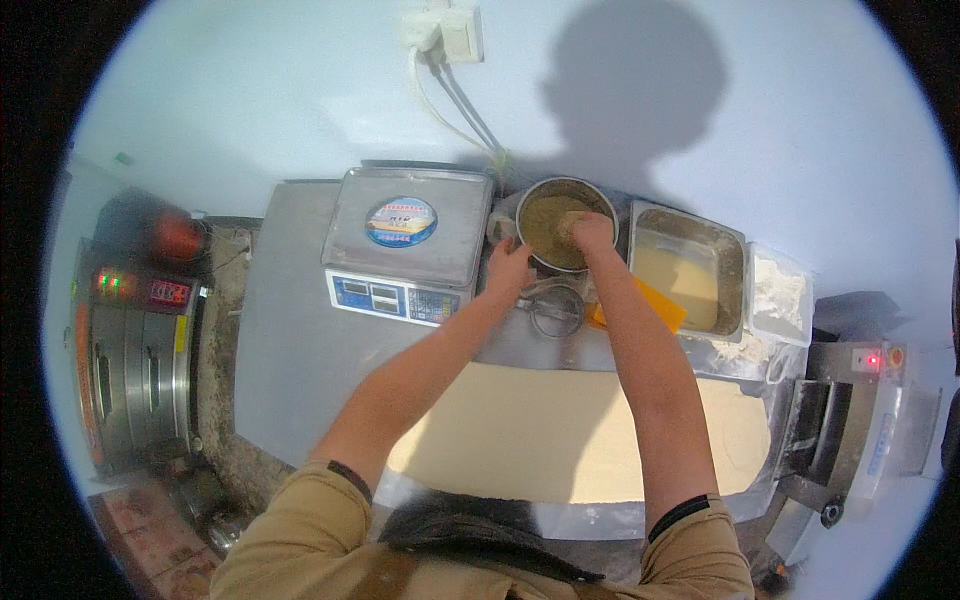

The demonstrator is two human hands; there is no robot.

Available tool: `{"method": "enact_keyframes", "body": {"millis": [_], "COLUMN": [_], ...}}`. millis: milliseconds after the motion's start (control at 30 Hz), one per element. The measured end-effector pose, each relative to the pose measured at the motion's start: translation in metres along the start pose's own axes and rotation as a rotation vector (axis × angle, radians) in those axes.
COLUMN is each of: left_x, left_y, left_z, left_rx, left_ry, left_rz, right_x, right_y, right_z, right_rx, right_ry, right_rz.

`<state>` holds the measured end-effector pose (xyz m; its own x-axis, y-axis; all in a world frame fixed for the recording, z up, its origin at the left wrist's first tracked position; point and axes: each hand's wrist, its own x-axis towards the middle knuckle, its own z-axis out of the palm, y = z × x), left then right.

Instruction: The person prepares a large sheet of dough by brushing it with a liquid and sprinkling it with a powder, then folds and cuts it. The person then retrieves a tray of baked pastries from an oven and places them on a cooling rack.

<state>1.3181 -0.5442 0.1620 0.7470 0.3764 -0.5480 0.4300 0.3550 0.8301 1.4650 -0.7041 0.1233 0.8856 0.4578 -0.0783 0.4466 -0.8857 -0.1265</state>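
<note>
**A:** Far left?
**B:** One steel-fronted appliance (150, 360) with red and green indicator lights. Next, on the grey table (285, 310): one silver, flat-topped digital scale (405, 230).

**A:** Left hand (510, 268)?
**B:** Extended forward, fingers curled at the near-left rim of the pot. Actual grip on rim: cannot tell.

**A:** Between the forearms?
**B:** One round, metal-rimmed sieve (557, 311), just below the pot. Nearer the body, one pale, flat sheet of dough (520, 430), partly crossed by the right forearm.

**A:** Pot?
**B:** One round steel pot (575, 184), just right of the scale, containing tan-brown loose filling (545, 222).

**A:** Right hand (594, 232)?
**B:** Inside the pot from above, fingers narrowed together, pointing into the filling. Closure on filling: cannot tell.

**A:** Farther right?
**B:** One flat orange sheet (660, 306), partly behind the right forearm. One deep rectangular steel pan (730, 280), holding pale yellow contents. Beside it, one white tub (785, 336) of white powder (778, 290). Total containers: three.
</note>
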Motion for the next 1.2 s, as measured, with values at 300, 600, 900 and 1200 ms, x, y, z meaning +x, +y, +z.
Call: {"method": "enact_keyframes", "body": {"millis": [300, 600, 900, 1200], "left_x": [-0.144, -0.191, -0.172, -0.127], "left_y": [-0.085, -0.138, -0.119, -0.135], "left_z": [-0.117, -0.273, -0.322, -0.311], "left_rx": [-0.112, -0.020, 0.478, 0.657], "left_ry": [-0.023, 0.072, -0.131, -0.337], "left_rz": [0.129, 0.097, 0.462, 0.603], "right_x": [-0.011, -0.040, -0.203, -0.354], "right_y": [-0.002, -0.014, -0.065, -0.208], "right_z": [0.010, -0.055, -0.042, 0.053], "right_rx": [0.390, 1.408, 2.419, 1.439], "right_ry": [0.352, 0.306, 0.316, 0.587], "right_rz": [0.402, 0.679, 0.536, 1.150]}}
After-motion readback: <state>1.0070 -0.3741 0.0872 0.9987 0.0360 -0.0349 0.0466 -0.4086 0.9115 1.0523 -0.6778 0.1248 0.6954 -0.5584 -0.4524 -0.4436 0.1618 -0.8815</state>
